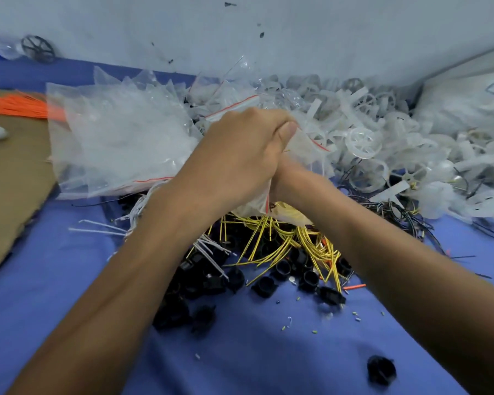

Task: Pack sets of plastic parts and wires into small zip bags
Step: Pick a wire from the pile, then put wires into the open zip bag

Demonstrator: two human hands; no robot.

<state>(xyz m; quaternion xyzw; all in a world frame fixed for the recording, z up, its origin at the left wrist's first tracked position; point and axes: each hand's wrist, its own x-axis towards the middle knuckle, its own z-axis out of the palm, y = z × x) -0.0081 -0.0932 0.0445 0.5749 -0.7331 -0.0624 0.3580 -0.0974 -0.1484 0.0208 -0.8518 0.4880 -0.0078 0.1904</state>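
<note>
Leftmost, against the pale wall: a clear plastic water bottle [0, 48] beside a black spoked plastic wheel [38, 49]. Below them, a fan of orange wires [17, 105] rests on a brown cardboard sheet [9, 178] that covers the left edge of the blue cloth-covered counter [254, 352].

Next: a loose heap of clear zip bags [117, 138] with red seal strips, overlapping the tips of the orange wires. At the heap's near edge, a bundle of white wires [134, 212] spills toward a pile of black round plastic housings [211, 280].

Centre: left hand [240, 155], back uppermost, grip closed. Its thumb and curled fingers pinch the mouth of a small clear zip bag [308, 149] held above the piles. Something yellow shows through the bag's lower end. The right hand [284, 171] crosses beneath the left and is mostly hidden, so the state of its grip cannot be told.

Directly below the hands, yellow wires [283, 240] lie tangled across the black housings, with a short orange wire piece [354, 286] at the pile's right edge.

Right of the hands: a broad mound of translucent white plastic spoked rings and blades [362, 141], banked against the wall. Thin black wires [405, 215] trail from its near side.

Far right: a large white plastic sack [462, 109]. Right foreground: a single black housing [381, 369], well apart from the pile.
</note>
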